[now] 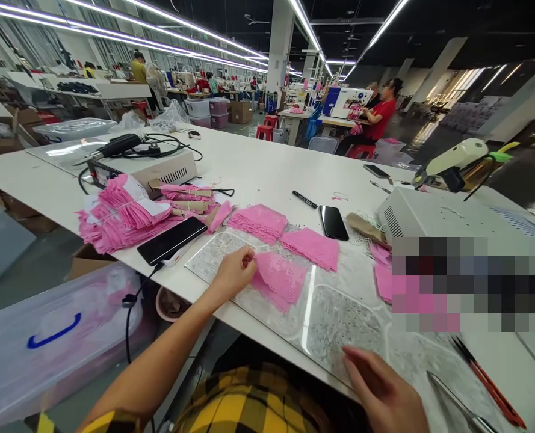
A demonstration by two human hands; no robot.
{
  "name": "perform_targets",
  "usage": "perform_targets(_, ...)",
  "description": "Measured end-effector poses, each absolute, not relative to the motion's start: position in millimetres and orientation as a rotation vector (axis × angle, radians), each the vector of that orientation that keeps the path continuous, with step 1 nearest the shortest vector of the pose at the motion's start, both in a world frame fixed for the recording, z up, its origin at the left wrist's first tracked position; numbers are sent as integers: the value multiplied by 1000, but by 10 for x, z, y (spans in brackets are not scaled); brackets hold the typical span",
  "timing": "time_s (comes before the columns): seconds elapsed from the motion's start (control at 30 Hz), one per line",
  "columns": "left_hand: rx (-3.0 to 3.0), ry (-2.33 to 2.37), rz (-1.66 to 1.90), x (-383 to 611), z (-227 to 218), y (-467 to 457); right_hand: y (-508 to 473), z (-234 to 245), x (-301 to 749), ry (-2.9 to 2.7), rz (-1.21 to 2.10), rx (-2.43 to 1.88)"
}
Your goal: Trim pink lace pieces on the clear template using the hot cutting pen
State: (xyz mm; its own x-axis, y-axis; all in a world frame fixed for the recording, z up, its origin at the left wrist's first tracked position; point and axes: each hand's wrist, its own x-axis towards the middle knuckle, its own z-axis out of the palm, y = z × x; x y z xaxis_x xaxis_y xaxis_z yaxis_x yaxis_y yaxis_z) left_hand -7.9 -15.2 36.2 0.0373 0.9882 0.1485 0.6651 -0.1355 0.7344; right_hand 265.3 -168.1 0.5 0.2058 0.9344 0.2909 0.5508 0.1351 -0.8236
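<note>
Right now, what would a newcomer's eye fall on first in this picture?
Probably the patterned pink fabric, its corner pinched by the left hand near the picture's middle. Next, the large pink pile on the left, beside a black phone. Then, in the background, a person in red at a sewing machine.

The left hand [235, 273] pinches a corner of a pink lace [283, 279] piece above a clear-edged mat [346, 322]. The right hand [382, 388], its fingers slightly parted, is at the mat's near edge. Behind the lace lie two pink stacks [313, 246], with a phone [334, 222] and a pen [304, 199] beyond them. To the left are a second phone [172, 240] and tied pink bundles [118, 216] near a vented box [172, 165]. Tweezers [459, 402] lie at the right. Farther off, a person in red [381, 119] sits at a sewing machine [351, 102].
</note>
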Motion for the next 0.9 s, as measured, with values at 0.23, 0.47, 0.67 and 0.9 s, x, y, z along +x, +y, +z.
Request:
perform_targets(0.23,1918,1617,827,-102,378,-70,-880,134,2167,-2020,234,-1402)
perform_targets(0.47,1994,1611,758,-108,351,66,-744,30,2109,-2128,95,-1376)
perform_targets(0.67,2085,1624,718,-220,366,60,-752,118,2069,-2172,113,-1280)
perform_targets(0.9,2199,1619,665,-342,268,-49,-811,35,1987,-2268,18,-1144)
